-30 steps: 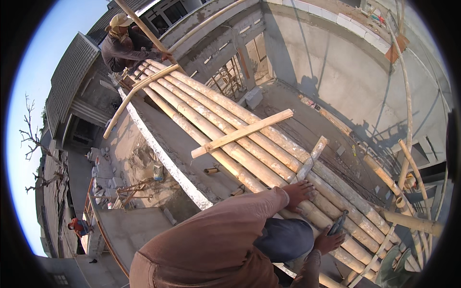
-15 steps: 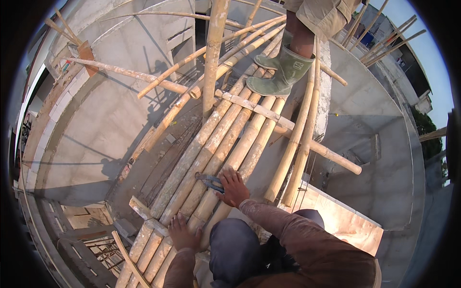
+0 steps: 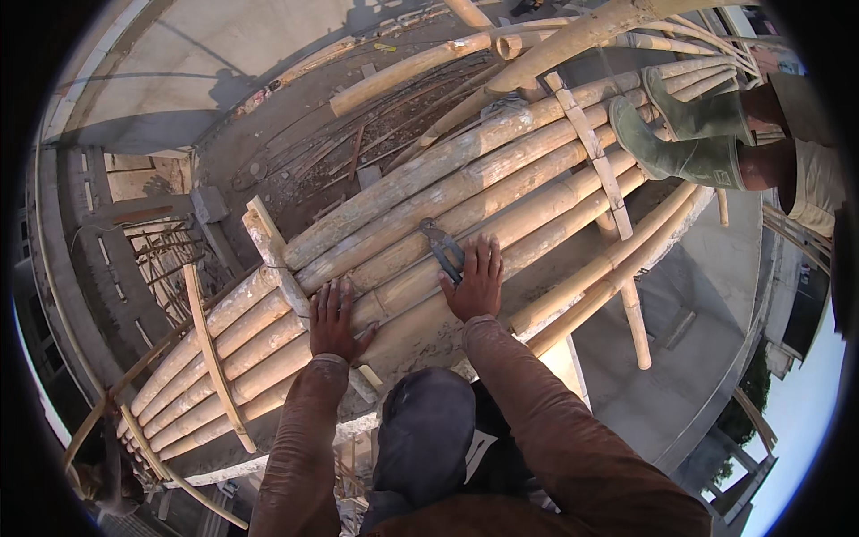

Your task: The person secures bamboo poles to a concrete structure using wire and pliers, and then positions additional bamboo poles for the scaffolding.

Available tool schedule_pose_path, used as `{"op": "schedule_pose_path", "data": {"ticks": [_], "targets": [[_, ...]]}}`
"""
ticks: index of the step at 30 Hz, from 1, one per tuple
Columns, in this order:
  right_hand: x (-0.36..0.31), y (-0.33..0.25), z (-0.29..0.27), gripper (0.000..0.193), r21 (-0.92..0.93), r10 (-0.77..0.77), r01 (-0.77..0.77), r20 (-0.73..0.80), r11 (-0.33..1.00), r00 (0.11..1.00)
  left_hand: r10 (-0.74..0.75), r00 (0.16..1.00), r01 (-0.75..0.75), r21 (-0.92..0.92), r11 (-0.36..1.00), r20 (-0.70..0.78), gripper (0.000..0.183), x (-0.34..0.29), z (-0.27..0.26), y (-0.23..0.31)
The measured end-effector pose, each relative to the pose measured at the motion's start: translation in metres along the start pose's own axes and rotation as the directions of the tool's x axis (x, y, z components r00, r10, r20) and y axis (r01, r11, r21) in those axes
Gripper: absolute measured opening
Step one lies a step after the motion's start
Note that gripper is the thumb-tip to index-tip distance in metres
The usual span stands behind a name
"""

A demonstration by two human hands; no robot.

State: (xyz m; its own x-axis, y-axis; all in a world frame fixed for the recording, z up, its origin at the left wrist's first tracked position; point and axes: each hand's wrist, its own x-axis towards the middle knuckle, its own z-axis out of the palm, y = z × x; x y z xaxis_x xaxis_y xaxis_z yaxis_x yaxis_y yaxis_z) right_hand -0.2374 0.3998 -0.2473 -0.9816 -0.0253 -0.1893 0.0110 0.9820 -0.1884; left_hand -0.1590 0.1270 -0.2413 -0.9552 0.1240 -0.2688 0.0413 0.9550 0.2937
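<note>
My left hand [image 3: 333, 319] lies flat with spread fingers on the bamboo poles [image 3: 385, 251], which are laid side by side as a platform. Close to its fingertips, a short wooden crosspiece [image 3: 276, 259] lies over the poles, bound with wire. In my right hand [image 3: 476, 279] is a pair of dark pincers [image 3: 440, 247], their handles between thumb and palm and their jaws pointing away across the poles. The fingers of that hand reach forward and press on the bamboo.
Another person's green rubber boots [image 3: 676, 152] stand on the platform at the far right. Beside them a split-bamboo crosspiece [image 3: 591, 143] spans the poles. A thick slanting pole [image 3: 573, 46] crosses above. Below lies a debris-strewn floor [image 3: 295, 161], far under the platform's edge.
My view has swung, so the platform and boots appear turned to the right. Both hands stay on the poles, and the pincers remain at my right hand.
</note>
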Motion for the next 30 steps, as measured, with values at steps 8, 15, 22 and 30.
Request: {"op": "schedule_pose_path", "data": {"ticks": [8, 15, 22, 30], "targets": [[0.009, 0.003, 0.003, 0.079, -0.045, -0.046, 0.048, 0.060, 0.998, 0.997, -0.066, 0.993, 0.074, -0.076, 0.994, 0.103, 0.093, 0.008, 0.001, -0.007], [0.006, 0.000, 0.009, 0.079, -0.124, -0.105, 0.106, 0.015, 0.987, 0.994, -0.034, 0.996, 0.041, -0.093, 0.995, 0.080, 0.088, 0.003, 0.001, -0.013], [0.006, 0.000, 0.011, 0.081, -0.148, -0.070, 0.082, 0.083, 0.986, 0.994, -0.045, 0.999, 0.048, -0.164, 0.985, 0.025, 0.089, -0.001, 0.006, -0.014], [0.010, 0.000, 0.000, 0.078, -0.086, -0.037, 0.042, 0.061, 0.995, 0.997, -0.023, 1.000, 0.024, -0.134, 0.991, 0.007, 0.086, 0.008, 0.002, -0.008]]}}
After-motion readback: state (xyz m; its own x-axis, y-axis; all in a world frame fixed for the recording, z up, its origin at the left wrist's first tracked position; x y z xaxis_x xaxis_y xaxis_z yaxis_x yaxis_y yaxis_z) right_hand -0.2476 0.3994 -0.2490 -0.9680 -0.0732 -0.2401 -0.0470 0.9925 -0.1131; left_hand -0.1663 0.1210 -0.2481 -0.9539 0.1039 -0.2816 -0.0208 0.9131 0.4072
